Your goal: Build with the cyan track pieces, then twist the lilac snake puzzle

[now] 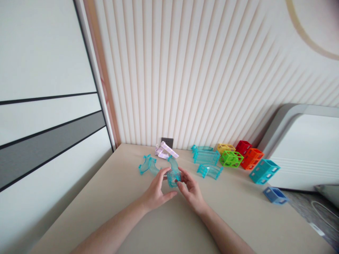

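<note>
Both my hands meet at the middle of a beige table (127, 208). My left hand (156, 190) and my right hand (191, 188) pinch a clear teal curved track piece (173, 173) between their fingertips, from the left and the right side. Just left of it lies another teal curved track piece (146, 164), flat on the table. A pale purple and white track piece (166, 150) leans near the wall behind them.
More teal track pieces (206, 157) lie right of my hands. Open-frame cubes stand in a row: yellow (225, 147), green (231, 158), red (243, 145), orange (252, 158), teal (264, 171), blue (275, 195). A white rounded unit (304, 148) stands at the right. A ribbed wall (185, 88) backs the table.
</note>
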A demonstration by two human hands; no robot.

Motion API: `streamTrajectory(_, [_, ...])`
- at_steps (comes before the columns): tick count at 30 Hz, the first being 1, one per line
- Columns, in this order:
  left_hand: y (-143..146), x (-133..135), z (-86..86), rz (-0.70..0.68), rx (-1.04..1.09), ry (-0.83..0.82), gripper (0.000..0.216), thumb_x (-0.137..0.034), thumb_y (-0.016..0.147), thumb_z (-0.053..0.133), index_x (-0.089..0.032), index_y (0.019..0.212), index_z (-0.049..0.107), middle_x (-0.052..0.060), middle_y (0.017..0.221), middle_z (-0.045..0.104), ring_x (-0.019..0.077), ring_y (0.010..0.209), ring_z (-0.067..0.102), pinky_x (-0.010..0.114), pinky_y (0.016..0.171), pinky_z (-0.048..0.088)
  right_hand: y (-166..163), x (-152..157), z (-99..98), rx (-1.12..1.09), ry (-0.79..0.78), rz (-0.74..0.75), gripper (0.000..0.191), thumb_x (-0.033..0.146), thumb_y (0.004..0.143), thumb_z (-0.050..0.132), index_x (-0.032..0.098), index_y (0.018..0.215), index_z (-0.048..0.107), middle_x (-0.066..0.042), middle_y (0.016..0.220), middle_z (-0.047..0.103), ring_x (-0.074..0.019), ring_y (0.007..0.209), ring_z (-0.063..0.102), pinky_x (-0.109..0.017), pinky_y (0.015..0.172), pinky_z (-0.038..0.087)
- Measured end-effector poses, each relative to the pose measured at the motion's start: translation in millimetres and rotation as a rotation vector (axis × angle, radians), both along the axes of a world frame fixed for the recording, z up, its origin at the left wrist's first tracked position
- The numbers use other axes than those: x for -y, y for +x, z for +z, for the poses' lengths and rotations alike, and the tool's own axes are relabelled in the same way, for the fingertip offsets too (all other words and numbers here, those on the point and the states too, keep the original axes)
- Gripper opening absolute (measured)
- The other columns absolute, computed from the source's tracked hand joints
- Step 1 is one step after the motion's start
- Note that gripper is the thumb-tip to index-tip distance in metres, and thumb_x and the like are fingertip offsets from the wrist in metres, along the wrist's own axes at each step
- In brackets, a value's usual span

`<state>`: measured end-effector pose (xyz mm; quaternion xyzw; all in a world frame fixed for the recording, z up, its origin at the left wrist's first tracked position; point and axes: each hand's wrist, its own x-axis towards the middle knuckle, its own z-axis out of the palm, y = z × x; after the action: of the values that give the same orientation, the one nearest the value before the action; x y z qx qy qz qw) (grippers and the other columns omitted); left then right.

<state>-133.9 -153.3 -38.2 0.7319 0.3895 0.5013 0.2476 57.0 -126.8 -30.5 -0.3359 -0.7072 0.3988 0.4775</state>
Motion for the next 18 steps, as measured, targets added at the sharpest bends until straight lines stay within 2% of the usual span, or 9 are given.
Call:
streamTrajectory(6, [-2.2, 0.4, 4.1, -0.016, 0.049, 0.018, 0.056, -0.026, 0.093, 0.058, -0.027, 0.142, 0.033, 0.012, 0.138, 0.052, 0.0246, 0.124, 0.057, 0.044, 0.103, 0.051, 1.3, 0.9, 4.5, 0.068, 0.112, -0.046, 0.047, 0.038, 0.092, 0.059, 0.024, 0.137, 0.052, -0.007, 0.112, 0.069, -0.0206, 0.098, 0.066, -0.037, 0.091, 0.053])
streamTrajectory(18, [-4.6, -0.3, 3.9, 0.051, -0.067, 0.152, 0.052, -0.021, 0.094, 0.054, -0.027, 0.143, 0.037, 0.011, 0.135, 0.055, 0.0225, 0.122, 0.057, 0.040, 0.104, 0.050, 2.0, -2.8, -3.3, 0.074, 0.156, -0.048, 0.053, 0.036, 0.091, 0.063, 0.024, 0.141, 0.048, -0.009, 0.125, 0.067, -0.0227, 0.109, 0.064, -0.039, 0.096, 0.052])
